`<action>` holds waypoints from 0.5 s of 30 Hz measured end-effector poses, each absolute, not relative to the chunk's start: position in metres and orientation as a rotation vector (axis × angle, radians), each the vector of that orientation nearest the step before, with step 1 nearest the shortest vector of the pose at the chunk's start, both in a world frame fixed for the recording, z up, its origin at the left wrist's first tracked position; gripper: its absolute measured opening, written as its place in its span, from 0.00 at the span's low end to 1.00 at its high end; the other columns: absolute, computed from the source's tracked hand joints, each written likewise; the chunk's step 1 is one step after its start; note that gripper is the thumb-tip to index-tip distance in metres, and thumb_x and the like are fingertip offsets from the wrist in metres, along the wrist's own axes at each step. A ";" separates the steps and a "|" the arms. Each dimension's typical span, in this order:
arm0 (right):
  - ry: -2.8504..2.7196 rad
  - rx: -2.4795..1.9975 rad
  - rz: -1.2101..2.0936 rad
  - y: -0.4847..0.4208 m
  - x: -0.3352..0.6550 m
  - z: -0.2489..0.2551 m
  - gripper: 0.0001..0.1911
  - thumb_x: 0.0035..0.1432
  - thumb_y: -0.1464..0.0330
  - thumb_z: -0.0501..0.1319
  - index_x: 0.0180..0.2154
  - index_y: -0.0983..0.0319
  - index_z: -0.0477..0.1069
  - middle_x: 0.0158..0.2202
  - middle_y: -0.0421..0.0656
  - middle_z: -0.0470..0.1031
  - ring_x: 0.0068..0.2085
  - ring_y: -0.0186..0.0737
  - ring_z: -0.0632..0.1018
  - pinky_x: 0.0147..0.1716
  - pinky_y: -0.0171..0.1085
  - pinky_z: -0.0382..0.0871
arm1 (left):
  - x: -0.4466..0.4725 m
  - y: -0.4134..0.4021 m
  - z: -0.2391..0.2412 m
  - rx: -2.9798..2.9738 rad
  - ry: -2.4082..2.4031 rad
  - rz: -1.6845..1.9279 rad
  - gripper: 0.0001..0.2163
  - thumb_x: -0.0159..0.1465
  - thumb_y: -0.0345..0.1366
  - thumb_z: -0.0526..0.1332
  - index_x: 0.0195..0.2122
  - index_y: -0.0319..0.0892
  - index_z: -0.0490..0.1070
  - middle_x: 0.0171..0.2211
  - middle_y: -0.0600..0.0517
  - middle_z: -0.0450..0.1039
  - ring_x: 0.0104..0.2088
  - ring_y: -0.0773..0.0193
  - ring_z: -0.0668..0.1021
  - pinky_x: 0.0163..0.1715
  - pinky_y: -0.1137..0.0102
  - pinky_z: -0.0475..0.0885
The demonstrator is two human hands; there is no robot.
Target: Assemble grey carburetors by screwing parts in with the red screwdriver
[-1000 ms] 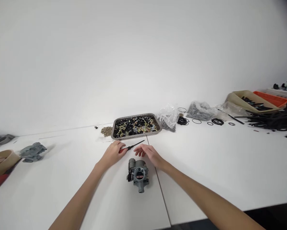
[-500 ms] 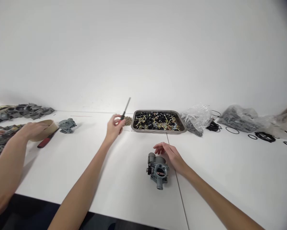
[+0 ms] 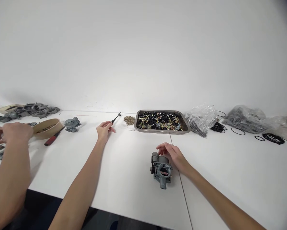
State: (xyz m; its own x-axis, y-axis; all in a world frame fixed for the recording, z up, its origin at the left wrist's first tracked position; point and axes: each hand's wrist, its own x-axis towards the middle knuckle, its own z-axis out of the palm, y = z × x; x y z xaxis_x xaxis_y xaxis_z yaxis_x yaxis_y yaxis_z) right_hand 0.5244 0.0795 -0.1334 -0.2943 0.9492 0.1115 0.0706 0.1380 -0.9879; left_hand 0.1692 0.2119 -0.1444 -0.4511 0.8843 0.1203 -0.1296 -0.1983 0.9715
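A small screwdriver with a dark shaft (image 3: 115, 118) is in my left hand (image 3: 103, 131), its tip pointing up and away to the right; the fingers are closed about its handle, which they mostly hide. Low over the table, that hand is left of a small pile of brass-coloured parts (image 3: 129, 120). A grey metal carburetor (image 3: 162, 172) sits on the table, its round bore facing me. Behind its right side rests my right hand (image 3: 174, 156), fingers loosely bent and reaching over its back edge. Whether they press on it is hard to see.
A metal tray (image 3: 162, 131) of screws and black parts stands behind the carburetor. To its right lie plastic bags (image 3: 202, 119) of parts and black rings (image 3: 273, 138). Leftward are another carburetor (image 3: 72, 124), a red-handled screwdriver (image 3: 52, 139), a tan bowl (image 3: 47, 135) and a co-worker's hands (image 3: 16, 131).
My left hand has moved left and lowered, and the screwdriver is tilted flatter. My right hand stays by the carburetor. The co-worker's hand has left the bowl; the view has shifted slightly.
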 end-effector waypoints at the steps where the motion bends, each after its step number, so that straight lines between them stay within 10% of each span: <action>1: -1.552 -1.025 1.277 0.080 0.524 -0.133 0.25 0.67 0.53 0.48 0.39 0.63 0.75 0.33 0.47 0.75 0.37 0.42 0.73 0.40 0.40 0.66 | 0.169 0.212 -0.144 0.937 1.307 1.749 0.18 0.46 0.35 0.69 0.36 0.33 0.70 0.30 0.46 0.75 0.19 0.67 0.74 0.22 0.64 0.76; 15: -1.580 -1.038 1.264 0.080 0.525 -0.134 0.25 0.68 0.53 0.47 0.39 0.63 0.75 0.33 0.46 0.75 0.37 0.41 0.73 0.40 0.40 0.65 | 0.165 0.216 -0.149 0.857 1.257 1.752 0.14 0.47 0.31 0.68 0.33 0.31 0.71 0.25 0.46 0.74 0.19 0.64 0.75 0.21 0.63 0.76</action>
